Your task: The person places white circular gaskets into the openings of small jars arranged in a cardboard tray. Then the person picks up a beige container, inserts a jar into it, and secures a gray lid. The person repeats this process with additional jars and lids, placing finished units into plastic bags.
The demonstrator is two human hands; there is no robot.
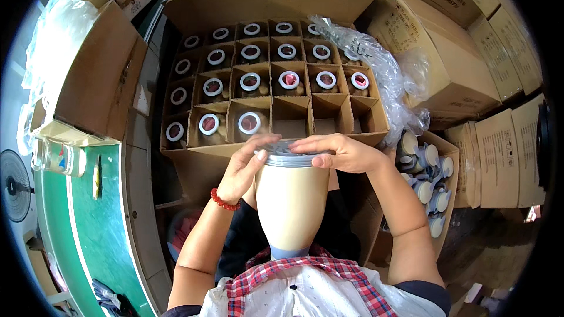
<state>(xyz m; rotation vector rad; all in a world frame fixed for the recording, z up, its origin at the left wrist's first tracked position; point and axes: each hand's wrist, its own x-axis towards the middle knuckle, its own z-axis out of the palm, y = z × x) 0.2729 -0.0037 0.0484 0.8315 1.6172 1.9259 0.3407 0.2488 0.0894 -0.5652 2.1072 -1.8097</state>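
Observation:
A tall cream flask body point(292, 199) stands upright in front of my torso, wide end up. It narrows to a blue-grey collar at the bottom, next to my plaid-trimmed apron. A grey round piece point(288, 161) covers its wide top. My left hand point(242, 167) grips the left edge of that piece, thumb on the rim and fingers over the top. From the other side my right hand point(346, 152) holds it, fingers across the top and thumb against the side. What lies under my fingers is partly hidden.
Ahead is an open carton point(202, 167) with cardboard dividers; white-ringed glass liners point(249, 123) fill most cells. Crumpled clear plastic point(376, 53) hangs over its right edge. A box of pale, blue-handled parts point(432, 194) stands at right. At left is a green table point(106, 223) with a jar point(67, 158).

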